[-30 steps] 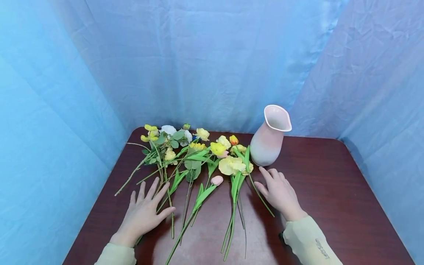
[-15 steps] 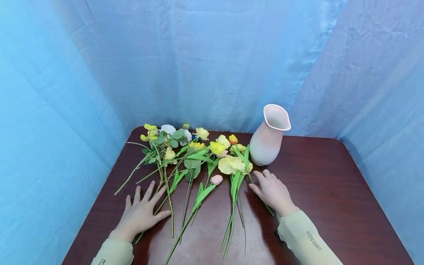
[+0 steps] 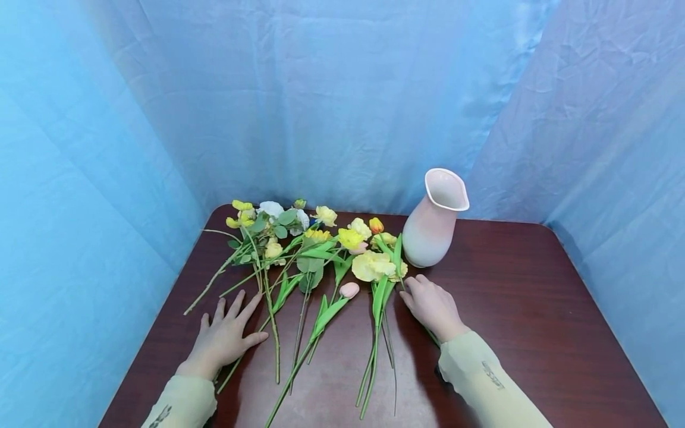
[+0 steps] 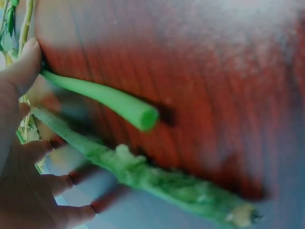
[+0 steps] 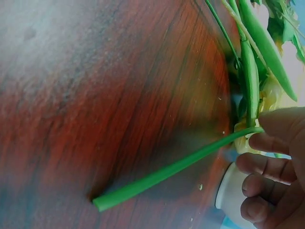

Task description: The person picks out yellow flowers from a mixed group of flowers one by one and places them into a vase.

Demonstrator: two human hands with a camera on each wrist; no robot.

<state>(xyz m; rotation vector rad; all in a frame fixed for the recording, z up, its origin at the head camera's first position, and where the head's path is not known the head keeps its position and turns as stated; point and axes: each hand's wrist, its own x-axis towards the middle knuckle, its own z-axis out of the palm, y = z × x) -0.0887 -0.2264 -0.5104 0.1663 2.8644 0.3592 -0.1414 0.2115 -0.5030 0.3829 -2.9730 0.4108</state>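
Observation:
In the head view my right hand [image 3: 432, 308] pinches a green tulip stem just in front of the vase. The right wrist view shows thumb and forefinger closed on this stem [image 5: 157, 177], whose cut end points away from the palm. The stem runs up toward a long leaf and an orange tulip bud [image 3: 376, 225]. My left hand [image 3: 222, 340] is spread with fingers apart over stems at the left. Beneath it, in the left wrist view, lie a smooth green stem [image 4: 107, 97] and a thicker, rough one [image 4: 164, 183].
A pink-and-white vase [image 3: 428, 235] stands upright at the back right. Yellow and white flowers lie across the back left of the dark wooden table [image 3: 524, 309]. A pink tulip [image 3: 349, 290] lies at the middle, near yellow poppy-like blooms [image 3: 371, 266]. Blue curtains [image 3: 332, 107] surround the table.
My right hand has moved left and down from beside the vase, and its fingers have closed on the tulip stem. The left hand has drifted slightly left, still spread.

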